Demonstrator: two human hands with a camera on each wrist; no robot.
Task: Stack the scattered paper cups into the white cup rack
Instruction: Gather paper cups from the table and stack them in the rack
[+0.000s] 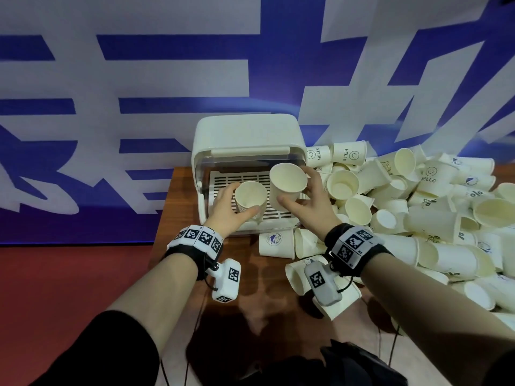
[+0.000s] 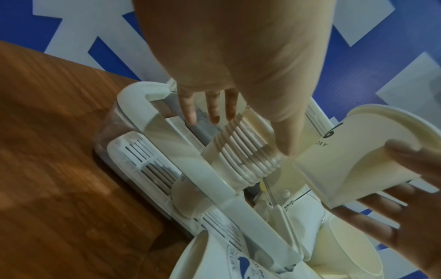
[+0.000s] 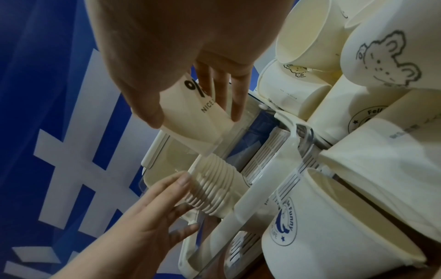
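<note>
In wrist views, nested cup stack (image 2: 241, 151) ribbed, head view hides it

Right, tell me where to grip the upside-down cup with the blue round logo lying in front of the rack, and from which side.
Take the cup with the blue round logo around its side wall, coming down from above, thumb and fingers on opposite sides. It stands on its rim on the table, base up, so the mouth is closed off. Its neighbour crowds the right side.

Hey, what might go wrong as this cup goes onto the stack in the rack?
The single cup in the right hand is tilted, so it may catch the rim of the stack instead of nesting. The left hand only steadies the stack, so a push might tip it. The cup pile crowds the rack and may slide.
</note>
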